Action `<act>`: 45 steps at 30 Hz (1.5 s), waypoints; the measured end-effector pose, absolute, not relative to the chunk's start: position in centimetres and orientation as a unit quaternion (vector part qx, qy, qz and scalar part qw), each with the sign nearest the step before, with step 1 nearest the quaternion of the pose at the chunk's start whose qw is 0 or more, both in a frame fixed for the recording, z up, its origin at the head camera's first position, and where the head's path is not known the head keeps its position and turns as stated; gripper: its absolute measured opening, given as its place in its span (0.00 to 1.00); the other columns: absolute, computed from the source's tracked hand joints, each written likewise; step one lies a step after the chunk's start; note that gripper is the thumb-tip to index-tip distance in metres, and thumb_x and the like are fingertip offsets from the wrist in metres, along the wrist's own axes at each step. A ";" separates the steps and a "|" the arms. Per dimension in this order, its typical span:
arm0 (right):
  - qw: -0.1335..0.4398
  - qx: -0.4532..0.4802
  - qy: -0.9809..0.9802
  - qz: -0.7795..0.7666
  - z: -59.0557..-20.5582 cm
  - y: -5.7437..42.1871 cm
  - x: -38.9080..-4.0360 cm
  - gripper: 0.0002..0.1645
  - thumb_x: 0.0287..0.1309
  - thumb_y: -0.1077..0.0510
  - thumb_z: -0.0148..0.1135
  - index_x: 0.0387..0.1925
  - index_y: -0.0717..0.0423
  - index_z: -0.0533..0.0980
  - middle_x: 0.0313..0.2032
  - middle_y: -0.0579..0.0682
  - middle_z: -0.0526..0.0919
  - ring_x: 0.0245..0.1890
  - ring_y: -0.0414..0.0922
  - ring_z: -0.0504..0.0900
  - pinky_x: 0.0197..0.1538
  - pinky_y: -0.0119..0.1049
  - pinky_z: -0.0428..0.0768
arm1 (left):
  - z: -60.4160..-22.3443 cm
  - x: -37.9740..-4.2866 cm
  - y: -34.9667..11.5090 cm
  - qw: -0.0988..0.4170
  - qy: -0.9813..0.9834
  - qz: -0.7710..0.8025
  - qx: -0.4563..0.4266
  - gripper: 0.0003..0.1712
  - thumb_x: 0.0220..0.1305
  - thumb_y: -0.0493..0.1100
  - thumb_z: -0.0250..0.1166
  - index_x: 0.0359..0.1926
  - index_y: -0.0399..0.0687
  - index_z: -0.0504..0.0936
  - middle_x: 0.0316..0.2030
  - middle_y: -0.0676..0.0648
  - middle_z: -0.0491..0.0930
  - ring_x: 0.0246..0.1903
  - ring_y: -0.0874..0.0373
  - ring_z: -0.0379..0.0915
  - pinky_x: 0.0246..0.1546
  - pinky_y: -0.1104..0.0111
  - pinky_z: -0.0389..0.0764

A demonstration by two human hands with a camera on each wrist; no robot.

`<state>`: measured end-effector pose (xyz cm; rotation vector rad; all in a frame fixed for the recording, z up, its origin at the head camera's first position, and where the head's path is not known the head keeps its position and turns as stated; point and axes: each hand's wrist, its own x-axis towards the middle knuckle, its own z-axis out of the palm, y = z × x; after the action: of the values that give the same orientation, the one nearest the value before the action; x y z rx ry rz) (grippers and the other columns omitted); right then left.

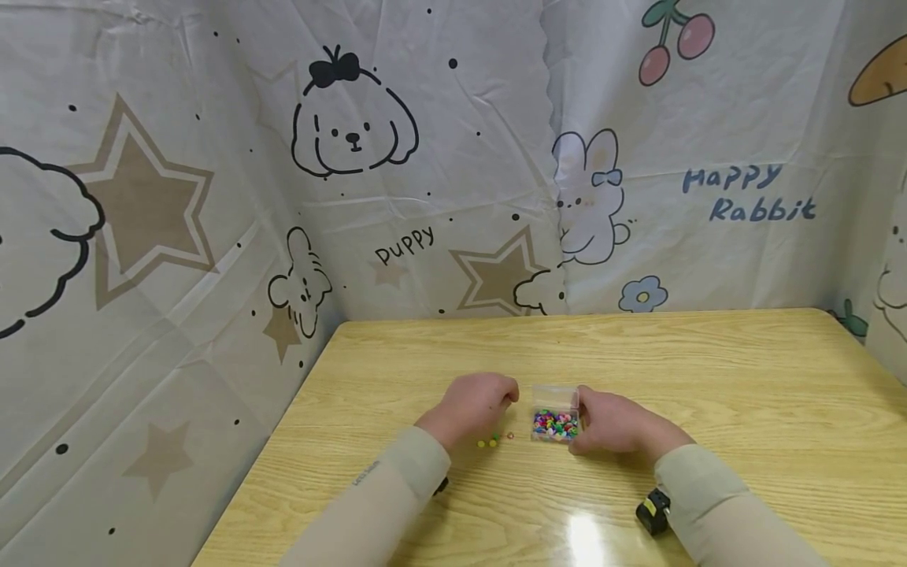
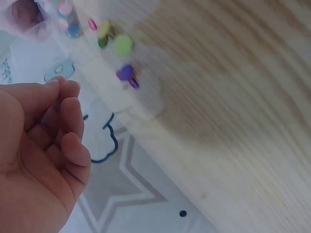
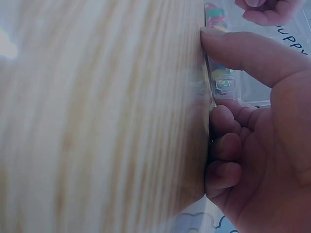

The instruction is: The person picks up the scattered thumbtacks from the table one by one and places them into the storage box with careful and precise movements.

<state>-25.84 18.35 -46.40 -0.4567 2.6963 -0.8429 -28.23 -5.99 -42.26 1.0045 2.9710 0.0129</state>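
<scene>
A small clear plastic box (image 1: 555, 439), lid (image 1: 555, 394) raised, stands on the table full of tiny multicoloured pieces. My right hand (image 1: 615, 423) grips its right side; in the right wrist view the thumb lies along the near wall beside the clear latch (image 3: 225, 83). To the left of the box, my left hand (image 1: 476, 404) hovers above a few loose pieces (image 1: 493, 443). Its fingers are curled and thumb and index tips meet, with nothing visible between them. The left wrist view shows the loose yellow disc (image 2: 123, 44) and a purple piece (image 2: 126, 73), both round-headed.
The wood-grain table (image 1: 708, 378) extends around both hands. A printed fabric curtain (image 1: 425, 197) hangs behind and along the left side. A black device (image 1: 653, 512) is at the right wrist. Light glares off the table's near part.
</scene>
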 end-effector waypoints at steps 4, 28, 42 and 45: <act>0.140 -0.160 0.933 -0.291 -46.4 18.4 -25.8 0.30 0.37 0.48 0.75 0.38 0.50 0.66 0.25 0.47 0.73 0.25 0.44 0.69 0.30 0.41 0.70 | -42.3 -28.8 -6.9 0.006 0.953 0.013 0.304 0.09 0.70 0.43 0.55 0.44 0.58 0.82 0.41 0.60 0.81 0.40 0.66 0.74 0.42 0.67 0.79; 0.139 -0.165 0.933 -0.289 -46.2 18.4 -25.7 0.30 0.38 0.47 0.75 0.39 0.50 0.66 0.26 0.47 0.73 0.25 0.44 0.69 0.31 0.42 0.70 | -43.8 -29.5 -9.0 0.057 0.949 0.011 0.309 0.13 0.57 0.34 0.59 0.24 0.61 0.79 0.23 0.63 0.74 0.26 0.65 0.67 0.27 0.68 0.73; 0.136 -0.171 0.932 -0.290 -45.9 18.3 -25.5 0.31 0.38 0.48 0.75 0.39 0.51 0.66 0.27 0.48 0.72 0.26 0.44 0.69 0.31 0.42 0.69 | -43.8 -29.5 -8.9 0.060 0.949 0.012 0.311 0.13 0.58 0.36 0.61 0.24 0.62 0.77 0.22 0.64 0.73 0.25 0.66 0.67 0.27 0.68 0.73; 0.136 -0.171 0.932 -0.290 -45.9 18.3 -25.5 0.31 0.38 0.47 0.75 0.39 0.51 0.66 0.27 0.48 0.72 0.26 0.44 0.69 0.31 0.42 0.69 | -44.2 -29.7 -8.8 0.060 0.948 0.009 0.312 0.13 0.59 0.37 0.60 0.24 0.62 0.78 0.22 0.65 0.73 0.25 0.66 0.67 0.27 0.68 0.73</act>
<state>-25.50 18.34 -45.93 -0.4956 2.6971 -0.8407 -29.65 -8.83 -44.16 0.9431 2.8708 0.0262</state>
